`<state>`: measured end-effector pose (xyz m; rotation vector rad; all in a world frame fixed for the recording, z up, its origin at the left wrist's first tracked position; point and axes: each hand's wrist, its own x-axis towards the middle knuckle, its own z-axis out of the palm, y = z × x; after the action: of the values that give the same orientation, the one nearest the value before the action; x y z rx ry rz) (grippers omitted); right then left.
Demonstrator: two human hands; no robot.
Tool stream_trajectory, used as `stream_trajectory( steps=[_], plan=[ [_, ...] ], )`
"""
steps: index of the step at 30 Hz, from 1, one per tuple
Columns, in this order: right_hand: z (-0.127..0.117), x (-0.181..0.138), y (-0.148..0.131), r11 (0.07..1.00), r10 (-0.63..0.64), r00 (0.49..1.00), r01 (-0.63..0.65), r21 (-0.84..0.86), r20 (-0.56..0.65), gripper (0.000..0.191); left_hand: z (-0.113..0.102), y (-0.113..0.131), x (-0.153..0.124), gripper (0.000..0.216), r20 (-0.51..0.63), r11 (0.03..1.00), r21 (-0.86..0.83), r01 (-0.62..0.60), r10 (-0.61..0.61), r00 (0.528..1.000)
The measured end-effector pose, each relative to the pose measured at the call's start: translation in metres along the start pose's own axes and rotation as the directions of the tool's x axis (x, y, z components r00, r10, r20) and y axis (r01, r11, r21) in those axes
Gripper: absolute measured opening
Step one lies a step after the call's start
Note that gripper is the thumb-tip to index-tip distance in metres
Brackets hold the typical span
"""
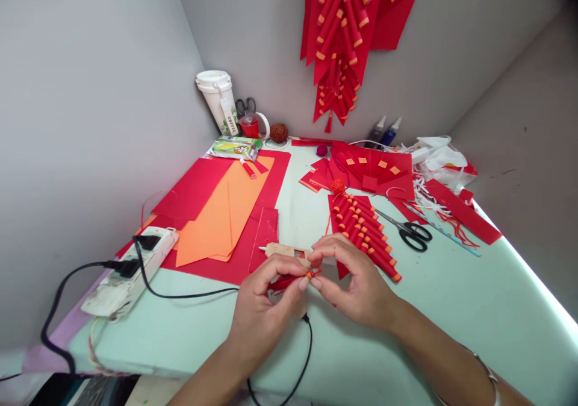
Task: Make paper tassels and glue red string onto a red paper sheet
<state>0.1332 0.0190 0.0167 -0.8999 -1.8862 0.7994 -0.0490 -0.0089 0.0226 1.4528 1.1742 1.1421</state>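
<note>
Both hands meet over the pale green table [451, 309] near its front edge. My left hand [264, 300] is closed around a small red paper roll [284, 282] with an orange tip. My right hand [352, 285] pinches the same roll at its orange end with thumb and fingers. Just behind the hands lies a tan glue gun [286, 250], its black cord running under my wrists. A row of finished red paper rolls [365, 228] with orange bands lies on red paper to the right of the hands.
Red and orange paper sheets [221, 210] lie at left, a white power strip [130, 270] with black plugs at the left edge. Black scissors [409, 231] lie at right. A white cup [217, 99], glue bottles [383, 132] and scraps stand at the back. A red paper decoration [343, 38] hangs on the wall.
</note>
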Motion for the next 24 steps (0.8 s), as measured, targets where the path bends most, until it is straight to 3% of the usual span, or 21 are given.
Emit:
stream_trajectory(
  steps=[6,10,17,24],
  plan=[
    [-0.004,-0.002,0.002,1.0,-0.021,1.0,0.021,0.001,0.008,0.034,0.001,0.002,0.0,0.003,0.005,1.0,0.015,0.0,0.0,1.0],
    [-0.008,-0.004,0.005,0.997,-0.07,0.994,0.073,0.037,-0.08,0.029,0.0,0.002,-0.001,0.005,-0.02,0.999,0.042,-0.013,0.013,1.0],
    [-0.007,-0.005,0.011,0.996,-0.079,0.971,0.084,0.011,-0.226,0.019,0.002,0.003,-0.003,0.004,-0.005,0.979,0.127,-0.159,0.161,0.987],
    [-0.008,-0.003,0.006,0.997,-0.068,0.963,0.075,0.018,-0.261,0.016,0.0,0.003,-0.003,0.012,0.016,0.943,0.182,-0.28,0.282,0.959]
  ],
)
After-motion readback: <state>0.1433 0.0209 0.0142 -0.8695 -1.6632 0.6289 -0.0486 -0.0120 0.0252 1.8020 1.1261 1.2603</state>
